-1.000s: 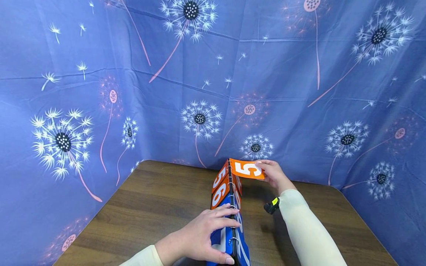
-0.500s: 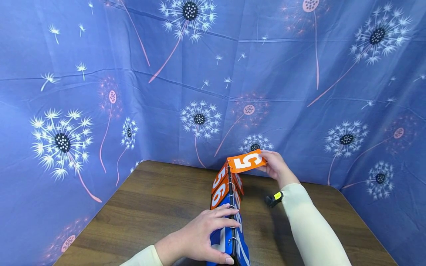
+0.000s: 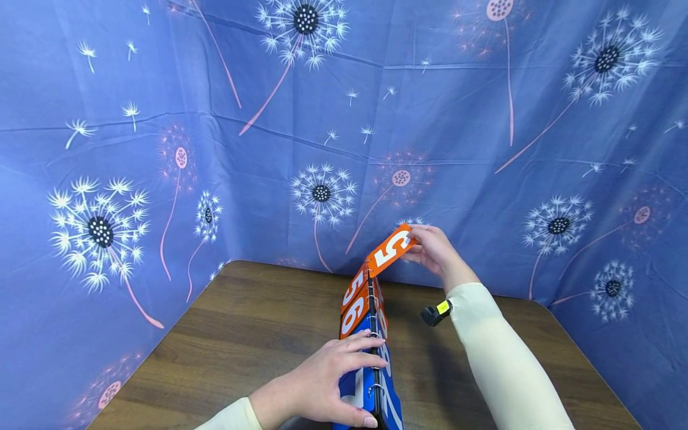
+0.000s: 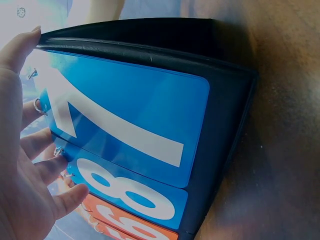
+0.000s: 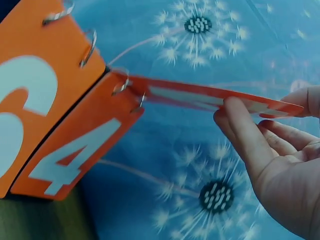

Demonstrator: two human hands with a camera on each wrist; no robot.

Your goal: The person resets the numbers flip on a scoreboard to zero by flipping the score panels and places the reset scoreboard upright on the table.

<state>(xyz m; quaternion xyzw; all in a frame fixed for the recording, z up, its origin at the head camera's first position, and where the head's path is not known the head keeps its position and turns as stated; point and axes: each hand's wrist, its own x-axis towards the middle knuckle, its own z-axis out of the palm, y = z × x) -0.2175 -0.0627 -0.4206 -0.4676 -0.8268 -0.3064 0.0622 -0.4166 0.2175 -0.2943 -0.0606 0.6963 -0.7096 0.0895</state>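
A tabletop flip scoreboard (image 3: 355,310) stands like a tent, its ring-bound ridge running away from me. Orange number cards are at its far end and blue ones at the near end. My left hand (image 3: 334,371) holds the near part of the ridge, fingers over the top and thumb at the near end. The left wrist view shows a blue 7 card (image 4: 145,110) beneath that hand. At the far end my right hand (image 3: 436,254) pinches the outer edge of an orange 5 card (image 3: 388,251), raised above the ridge. An orange 4 card (image 5: 75,160) hangs below it.
The scoreboard stands on a brown wooden table (image 3: 258,316). A blue dandelion-print cloth (image 3: 457,119) hangs behind and at both sides. A small black device with a yellow label (image 3: 436,313) sits at my right wrist.
The orange 5 card has swung upward on its rings, from sticking out rightward to slanting steeply above the ridge. My right hand has risen with it; my left hand has stayed put.
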